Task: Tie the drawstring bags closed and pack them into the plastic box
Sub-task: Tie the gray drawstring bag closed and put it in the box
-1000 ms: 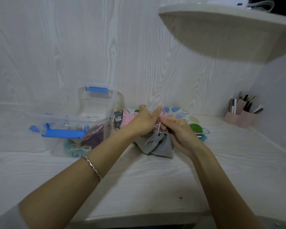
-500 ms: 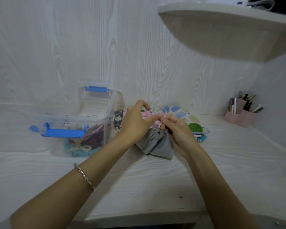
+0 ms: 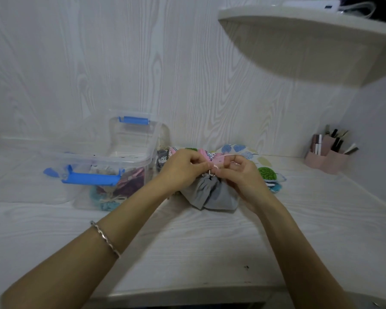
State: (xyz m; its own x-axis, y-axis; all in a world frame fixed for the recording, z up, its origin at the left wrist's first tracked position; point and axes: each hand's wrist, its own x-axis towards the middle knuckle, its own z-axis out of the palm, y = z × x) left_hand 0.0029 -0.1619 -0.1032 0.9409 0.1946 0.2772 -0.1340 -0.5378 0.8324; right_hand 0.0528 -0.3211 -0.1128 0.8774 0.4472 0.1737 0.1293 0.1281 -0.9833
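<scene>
The grey drawstring bag [image 3: 212, 195] sits on the white desk [image 3: 187, 241], just right of the clear plastic box [image 3: 98, 160]. The left hand [image 3: 183, 168] pinches the white cord [image 3: 223, 155] at the bag's gathered neck. The right hand [image 3: 239, 172] pinches the same cord close beside it. Fingertips hide the knot. Behind the hands, the pink bag [image 3: 212, 157] is blurred and its print cannot be read. A teal bag [image 3: 109, 200] lies inside the box, dimmed by the wall. The shelf [image 3: 299, 41] is cut off at the top right.
</scene>
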